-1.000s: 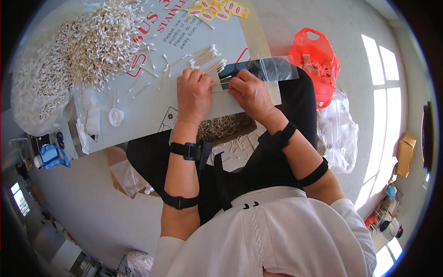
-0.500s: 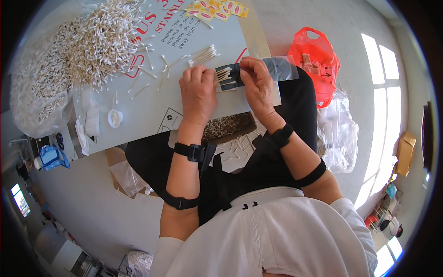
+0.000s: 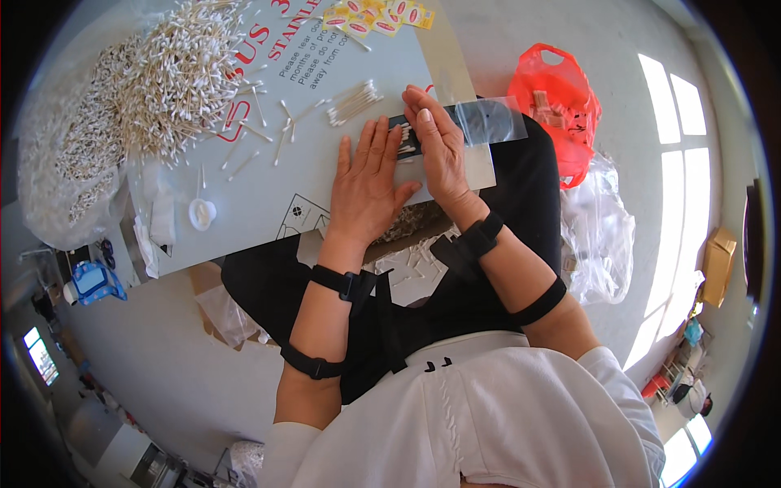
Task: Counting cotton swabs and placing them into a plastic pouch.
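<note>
My left hand lies flat on the sheet-covered table with its fingers stretched out, against the ends of a small bunch of cotton swabs. These swabs lie on a dark strip, partly hidden by both hands. At the other side, my right hand stands on edge across the strip, fingers extended, thumb side up. A clear plastic bag extends past it over the table's edge. Beyond my left fingertips rests a neat row of swabs. Whether the bunch is inside the bag cannot be made out.
A large heap of cotton swabs spills from a clear bag at the left. Yellow labels lie at the far edge. A small white cup stands near left. Below the table edge, a box holds more swabs. A red bag sits right.
My left hand has gone from curled fingers at the swabs to lying flat, slightly right. My right hand has shifted left and straightened its fingers. The bunch now sits between the hands.
</note>
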### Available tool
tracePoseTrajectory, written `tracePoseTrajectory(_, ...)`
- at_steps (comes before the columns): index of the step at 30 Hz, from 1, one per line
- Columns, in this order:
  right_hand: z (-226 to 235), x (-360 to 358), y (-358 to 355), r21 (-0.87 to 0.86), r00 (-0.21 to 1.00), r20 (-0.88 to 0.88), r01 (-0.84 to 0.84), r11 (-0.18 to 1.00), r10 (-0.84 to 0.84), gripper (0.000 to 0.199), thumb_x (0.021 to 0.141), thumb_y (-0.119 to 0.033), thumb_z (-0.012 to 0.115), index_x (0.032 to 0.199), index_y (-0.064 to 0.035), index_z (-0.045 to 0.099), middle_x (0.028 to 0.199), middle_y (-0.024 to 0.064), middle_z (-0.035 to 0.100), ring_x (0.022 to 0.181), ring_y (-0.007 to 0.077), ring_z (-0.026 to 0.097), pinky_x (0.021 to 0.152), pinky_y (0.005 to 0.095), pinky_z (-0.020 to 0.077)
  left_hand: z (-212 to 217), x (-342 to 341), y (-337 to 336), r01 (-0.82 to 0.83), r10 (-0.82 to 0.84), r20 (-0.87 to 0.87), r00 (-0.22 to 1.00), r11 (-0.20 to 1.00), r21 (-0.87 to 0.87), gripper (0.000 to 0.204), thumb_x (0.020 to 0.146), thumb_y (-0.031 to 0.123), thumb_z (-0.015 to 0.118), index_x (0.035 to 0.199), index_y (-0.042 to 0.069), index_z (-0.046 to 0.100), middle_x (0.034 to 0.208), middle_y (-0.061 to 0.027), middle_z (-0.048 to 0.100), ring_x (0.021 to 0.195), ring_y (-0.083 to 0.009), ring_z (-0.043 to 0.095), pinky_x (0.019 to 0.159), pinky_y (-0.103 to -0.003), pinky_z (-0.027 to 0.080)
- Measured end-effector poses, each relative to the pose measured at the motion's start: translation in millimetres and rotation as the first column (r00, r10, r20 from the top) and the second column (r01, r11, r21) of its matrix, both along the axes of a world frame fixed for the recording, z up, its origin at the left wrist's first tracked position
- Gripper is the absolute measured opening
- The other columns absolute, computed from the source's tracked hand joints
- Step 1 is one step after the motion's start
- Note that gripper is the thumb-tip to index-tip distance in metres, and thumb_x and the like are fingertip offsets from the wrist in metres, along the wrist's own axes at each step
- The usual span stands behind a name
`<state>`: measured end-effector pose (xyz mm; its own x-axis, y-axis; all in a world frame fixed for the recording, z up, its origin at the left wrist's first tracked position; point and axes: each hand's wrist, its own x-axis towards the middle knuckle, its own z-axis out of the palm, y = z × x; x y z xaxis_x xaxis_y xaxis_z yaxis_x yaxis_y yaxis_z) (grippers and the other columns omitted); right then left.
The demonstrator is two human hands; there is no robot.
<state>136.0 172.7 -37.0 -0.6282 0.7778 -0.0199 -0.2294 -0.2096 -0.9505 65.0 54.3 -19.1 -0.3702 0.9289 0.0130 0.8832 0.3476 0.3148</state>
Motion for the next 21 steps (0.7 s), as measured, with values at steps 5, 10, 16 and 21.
tracePoseTrajectory(5,-2.7,-1.7,-1.7,0.128,0.997,0.061,-0.051,0.990,0.044,0.038,0.104,-0.021,0.044,0.132,0.0038,0.051,0.138,0.0126,0.050,0.128,0.0196,0.048,0.110,0.0322,0.0380,-4.8,-8.7,5.2,-0.044,0.043,0.015,0.999,0.997,0.063,0.071,0.088,0.032,0.064,0.148,0.007,0.034,0.156,-0.0135,0.029,0.146,-0.0283,0.023,0.118,-0.050,0.017)
tracePoseTrajectory(10,-4.9,-2.9,6.2,0.102,0.997,0.068,-0.054,0.993,0.047,0.037,0.104,-0.020,0.045,0.131,0.0045,0.052,0.135,0.0124,0.053,0.126,0.0195,0.050,0.109,0.0316,0.0395,-6.1,-24.2,7.2,-0.288,0.308,-0.018,0.951,0.906,0.309,0.056,0.082,0.017,0.070,0.132,0.002,0.048,0.128,-0.0126,0.049,0.124,-0.0341,0.042,0.105,-0.050,0.030)
tracePoseTrajectory(16,-0.6,-3.8,6.6,0.052,0.998,0.034,-0.045,0.998,0.043,0.036,0.104,-0.019,0.045,0.129,0.0049,0.054,0.134,0.0126,0.054,0.125,0.0193,0.051,0.108,0.0316,0.0400,-3.6,-29.2,11.2,-0.219,0.247,-0.060,0.967,0.930,0.294,0.047,0.080,0.014,0.071,0.122,0.000,0.055,0.123,-0.0114,0.051,0.121,-0.0333,0.043,0.103,-0.048,0.032)
tracePoseTrajectory(21,1.9,-0.8,5.7,0.043,1.000,0.017,-0.002,0.999,0.001,0.036,0.104,-0.020,0.044,0.129,0.0049,0.054,0.137,0.0131,0.052,0.126,0.0187,0.050,0.109,0.0313,0.0396,-10.4,-13.5,3.0,-0.217,0.210,0.054,0.976,0.926,0.309,0.044,0.086,0.014,0.065,0.127,0.001,0.053,0.131,-0.0146,0.048,0.125,-0.0352,0.042,0.108,-0.044,0.032)
